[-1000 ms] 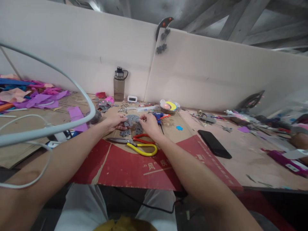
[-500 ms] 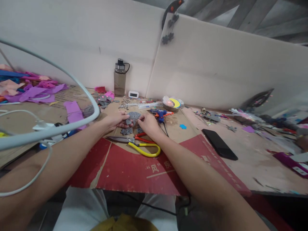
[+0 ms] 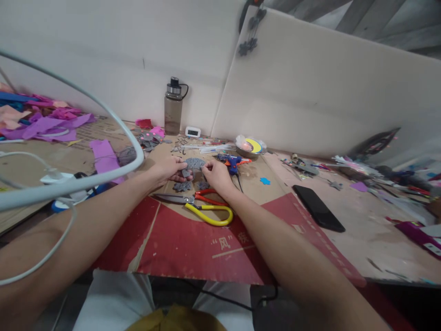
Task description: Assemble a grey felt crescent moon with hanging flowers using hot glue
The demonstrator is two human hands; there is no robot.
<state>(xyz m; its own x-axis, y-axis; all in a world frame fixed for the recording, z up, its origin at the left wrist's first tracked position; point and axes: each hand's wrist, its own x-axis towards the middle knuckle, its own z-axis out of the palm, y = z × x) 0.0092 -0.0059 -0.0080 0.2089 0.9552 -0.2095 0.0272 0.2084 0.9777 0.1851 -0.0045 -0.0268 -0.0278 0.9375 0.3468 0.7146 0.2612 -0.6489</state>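
My left hand (image 3: pixel 175 169) has its fingers closed on the left end of a curved grey felt-like piece (image 3: pixel 195 163). A small grey cut-out hangs at these fingertips; its exact shape is hard to make out. At the other end of the curved piece, the fingers of my right hand (image 3: pixel 216 174) are pinched together on its edge. Grey flower-like cut-outs (image 3: pixel 182 186) lie on the cardboard just below the hands. Scissors (image 3: pixel 206 209) with one yellow and one red handle rest nearer to me, blades pointing left. Just right of my right hand lies a blue glue gun (image 3: pixel 233 162).
Behind the hands stand a water bottle (image 3: pixel 172 108), a small white digital clock (image 3: pixel 193 132) and a bowl (image 3: pixel 248 148). A black phone (image 3: pixel 319 208) lies at right. A pale curved tube (image 3: pixel 113 115) crosses the left side, near purple fabric scraps (image 3: pixel 106 158).
The view has tilted down slightly. My right hand has shifted a little and more of the curved grey piece's arc shows between the hands.
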